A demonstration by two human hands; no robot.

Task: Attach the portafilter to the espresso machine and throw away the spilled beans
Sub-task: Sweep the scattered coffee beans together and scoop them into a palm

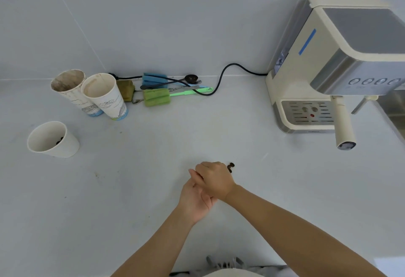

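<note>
A few dark coffee beans [231, 166] show at the fingertips of my right hand [215, 180], which is curled knuckles-up over the white counter [285, 189]. My left hand [194, 200] lies palm-up just under it, fingers apart; my right hand hides what is in the palm. The espresso machine [324, 62] stands at the right. The portafilter sits under its brew head, and its cream handle [344, 123] points toward me. A white paper cup [52, 139] at the left holds a few beans.
Two used printed paper cups [96, 94] stand at the back left. Beside them lie sponge brushes [156, 98], a black scoop [191, 78] and the machine's black power cord [221, 79]. A metal sink edge [392, 110] shows at the far right.
</note>
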